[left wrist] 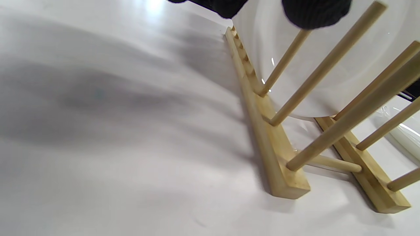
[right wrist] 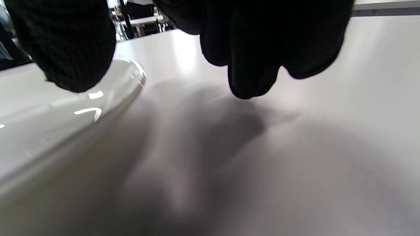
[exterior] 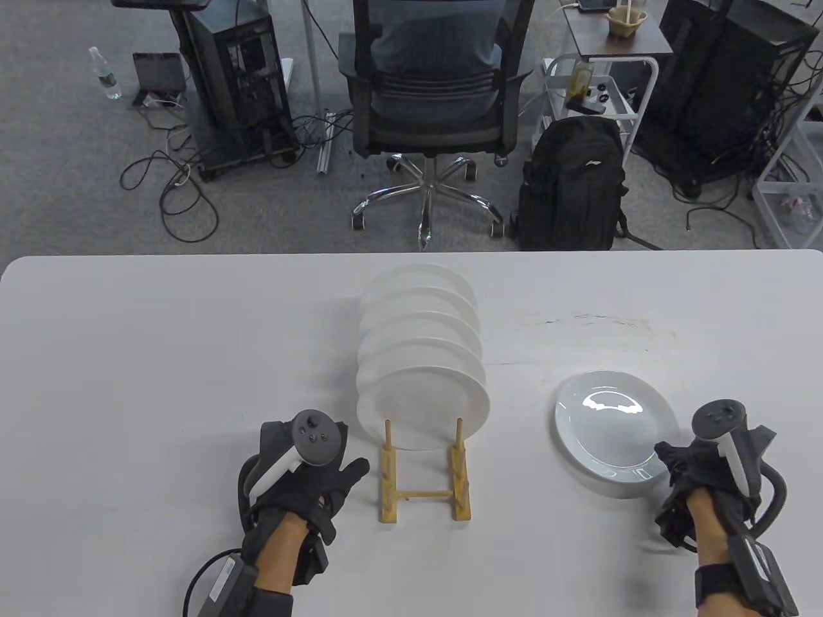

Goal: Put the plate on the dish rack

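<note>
A wooden dish rack (exterior: 424, 495) stands mid-table with several white plates (exterior: 421, 405) upright in its far slots; its two nearest slots are bare. A loose white plate (exterior: 611, 421) lies flat on the table to the right of the rack. My right hand (exterior: 691, 472) is at that plate's near right rim, thumb over the rim (right wrist: 75, 52), other fingers hanging beside it; it does not lift the plate. My left hand (exterior: 321, 475) rests open on the table just left of the rack's near end (left wrist: 288, 183), holding nothing.
The white table (exterior: 161, 360) ends at its far edge, with an office chair (exterior: 437, 109), a black backpack (exterior: 572, 186) and computer towers on the floor beyond. The rack's pegs (left wrist: 328, 72) stand close to my left fingertips.
</note>
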